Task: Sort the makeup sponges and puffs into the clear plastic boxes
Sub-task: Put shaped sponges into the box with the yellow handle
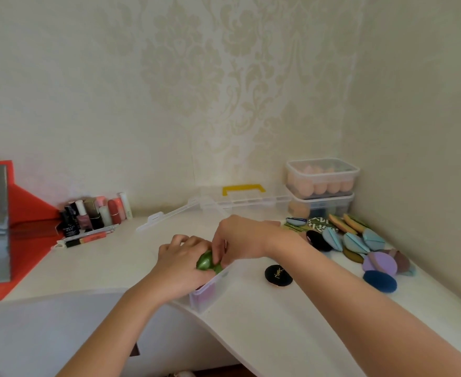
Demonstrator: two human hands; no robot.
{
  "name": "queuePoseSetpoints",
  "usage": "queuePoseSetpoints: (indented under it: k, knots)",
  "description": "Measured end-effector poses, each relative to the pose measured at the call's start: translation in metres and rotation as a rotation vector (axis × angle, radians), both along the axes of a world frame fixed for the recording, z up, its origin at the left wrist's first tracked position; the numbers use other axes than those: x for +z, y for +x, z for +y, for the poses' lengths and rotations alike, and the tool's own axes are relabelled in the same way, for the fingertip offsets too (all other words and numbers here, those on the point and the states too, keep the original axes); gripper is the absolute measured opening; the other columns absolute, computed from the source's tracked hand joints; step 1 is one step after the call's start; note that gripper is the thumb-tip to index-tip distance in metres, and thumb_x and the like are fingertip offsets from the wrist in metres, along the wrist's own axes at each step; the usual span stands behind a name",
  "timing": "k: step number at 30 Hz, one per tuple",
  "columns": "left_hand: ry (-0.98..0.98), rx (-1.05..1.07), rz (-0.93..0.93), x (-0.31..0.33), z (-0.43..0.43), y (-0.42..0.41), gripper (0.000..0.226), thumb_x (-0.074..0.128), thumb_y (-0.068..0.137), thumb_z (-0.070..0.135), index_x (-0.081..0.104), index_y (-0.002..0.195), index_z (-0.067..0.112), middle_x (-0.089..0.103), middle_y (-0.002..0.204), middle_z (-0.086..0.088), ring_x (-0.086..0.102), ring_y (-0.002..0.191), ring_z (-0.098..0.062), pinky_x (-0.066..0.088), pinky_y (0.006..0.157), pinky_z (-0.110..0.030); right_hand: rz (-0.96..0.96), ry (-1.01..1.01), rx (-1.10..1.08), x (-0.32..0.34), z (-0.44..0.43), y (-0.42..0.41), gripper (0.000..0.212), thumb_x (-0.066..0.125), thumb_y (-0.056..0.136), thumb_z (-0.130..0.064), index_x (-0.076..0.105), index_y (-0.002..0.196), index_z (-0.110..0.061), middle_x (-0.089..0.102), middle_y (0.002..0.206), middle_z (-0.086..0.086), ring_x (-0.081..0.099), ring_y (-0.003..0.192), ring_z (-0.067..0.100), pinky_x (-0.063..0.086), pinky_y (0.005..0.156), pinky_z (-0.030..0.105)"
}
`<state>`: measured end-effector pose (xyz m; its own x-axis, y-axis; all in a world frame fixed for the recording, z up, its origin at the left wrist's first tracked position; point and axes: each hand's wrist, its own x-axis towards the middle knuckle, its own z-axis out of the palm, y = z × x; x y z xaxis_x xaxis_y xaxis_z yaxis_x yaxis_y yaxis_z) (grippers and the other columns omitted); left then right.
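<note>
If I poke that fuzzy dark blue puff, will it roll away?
Probably not: the dark blue puff lies flat on the white desk, so it should slide, not roll. Its fuzzy look suggests it is soft and light.

A home vanity corner is showing here: damask wallpaper (196,77) is covering the walls, while nail polishes (83,216), lipsticks (114,210) and makeup puffs (355,242) are crowding a white counter (278,336).

A gold YSL monogram stands on the black round puff (278,275).
</note>
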<state>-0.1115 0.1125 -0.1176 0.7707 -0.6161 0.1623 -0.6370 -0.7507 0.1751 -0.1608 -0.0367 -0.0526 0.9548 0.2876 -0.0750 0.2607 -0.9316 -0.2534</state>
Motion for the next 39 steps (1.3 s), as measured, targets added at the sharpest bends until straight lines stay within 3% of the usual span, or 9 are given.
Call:
queuePoseSetpoints:
  k: [5, 8, 13, 16, 19, 25, 29, 34, 39]
  knots:
    - [-0.013, -0.003, 0.041, 0.000, 0.000, 0.005, 0.035, 0.042, 0.087, 0.040, 0.046, 0.121, 0.037, 0.041, 0.135, 0.018, 0.023, 0.128, -0.014, 0.022, 0.095, -0.032, 0.002, 0.051, -0.018, -0.013, 0.001, 0.009, 0.012, 0.069, 0.079, -0.016, 0.073, 0.081, -0.005, 0.069, 0.077, 0.010, 0.054, 0.066, 0.017, 0.038, 0.055, 0.022]
    - [-0.089, 0.011, 0.087, 0.002, -0.002, 0.008, 0.031, 0.035, 0.094, 0.026, 0.048, 0.119, 0.038, 0.045, 0.133, 0.015, 0.027, 0.124, -0.013, 0.022, 0.096, -0.033, 0.058, 0.127, -0.026, -0.018, -0.003, 0.006, 0.029, 0.059, 0.085, -0.023, 0.061, 0.059, -0.009, 0.051, 0.055, 0.005, 0.040, 0.053, 0.016, 0.030, 0.054, 0.027]
    - [-0.115, 0.015, -0.024, -0.003, -0.010, 0.005, 0.024, 0.039, 0.091, 0.052, 0.054, 0.105, 0.040, 0.049, 0.113, 0.017, 0.032, 0.114, -0.013, 0.021, 0.088, -0.027, -0.094, 0.406, -0.162, -0.002, -0.050, -0.008, 0.019, 0.059, 0.091, -0.025, 0.073, 0.087, -0.013, 0.072, 0.082, -0.002, 0.065, 0.075, 0.004, 0.048, 0.069, 0.012]
    - [-0.071, 0.015, -0.069, -0.005, -0.012, 0.007, 0.039, 0.040, 0.078, 0.070, 0.052, 0.101, 0.040, 0.045, 0.105, 0.020, 0.031, 0.107, -0.010, 0.020, 0.085, -0.026, -0.209, 0.227, -0.401, -0.003, -0.104, -0.011, 0.014, 0.056, 0.092, -0.018, 0.070, 0.095, -0.021, 0.069, 0.095, -0.006, 0.064, 0.088, 0.008, 0.049, 0.078, 0.020]
    - [-0.096, -0.023, -0.064, -0.005, -0.015, 0.010, 0.019, 0.052, 0.083, 0.054, 0.048, 0.096, 0.040, 0.045, 0.109, 0.020, 0.030, 0.117, -0.011, 0.022, 0.086, -0.025, -0.043, -0.071, -0.512, -0.015, -0.145, -0.018, 0.040, 0.046, 0.092, 0.002, 0.062, 0.121, -0.020, 0.059, 0.127, -0.001, 0.055, 0.110, 0.015, 0.042, 0.089, 0.021]
    - [-0.125, -0.146, 0.011, -0.007, -0.016, 0.018, 0.016, 0.061, 0.085, 0.037, 0.046, 0.090, 0.038, 0.053, 0.113, 0.021, 0.024, 0.133, -0.005, 0.025, 0.097, -0.021, -0.028, -0.042, -0.514, -0.043, -0.178, -0.019, 0.041, 0.055, 0.087, 0.001, 0.063, 0.117, -0.026, 0.062, 0.116, -0.005, 0.054, 0.090, 0.008, 0.042, 0.073, 0.016]
    - [-0.103, -0.123, 0.010, -0.007, -0.017, 0.018, 0.019, 0.062, 0.083, 0.039, 0.045, 0.091, 0.039, 0.052, 0.115, 0.018, 0.022, 0.134, -0.005, 0.025, 0.101, -0.022, -0.009, -0.106, -0.496, -0.039, -0.182, -0.017, 0.042, 0.064, 0.084, -0.006, 0.060, 0.118, -0.030, 0.052, 0.120, -0.007, 0.050, 0.099, 0.011, 0.043, 0.082, 0.021]
    - [-0.083, -0.110, -0.020, -0.006, -0.019, 0.017, 0.018, 0.058, 0.084, 0.029, 0.051, 0.100, 0.034, 0.052, 0.119, 0.015, 0.023, 0.134, -0.006, 0.026, 0.104, -0.024, 0.102, -0.023, -0.490, -0.040, -0.182, -0.020, 0.055, 0.064, 0.081, -0.001, 0.050, 0.123, -0.033, 0.053, 0.126, -0.008, 0.051, 0.097, 0.011, 0.041, 0.067, 0.015]
    - [-0.092, -0.089, -0.039, -0.008, -0.019, 0.017, 0.019, 0.055, 0.085, 0.028, 0.055, 0.104, 0.029, 0.053, 0.117, 0.014, 0.026, 0.133, -0.007, 0.027, 0.103, -0.025, -0.037, 0.111, -0.543, -0.027, -0.184, -0.021, 0.026, 0.067, 0.084, -0.008, 0.058, 0.101, -0.025, 0.059, 0.109, -0.005, 0.054, 0.092, 0.009, 0.043, 0.073, 0.017]
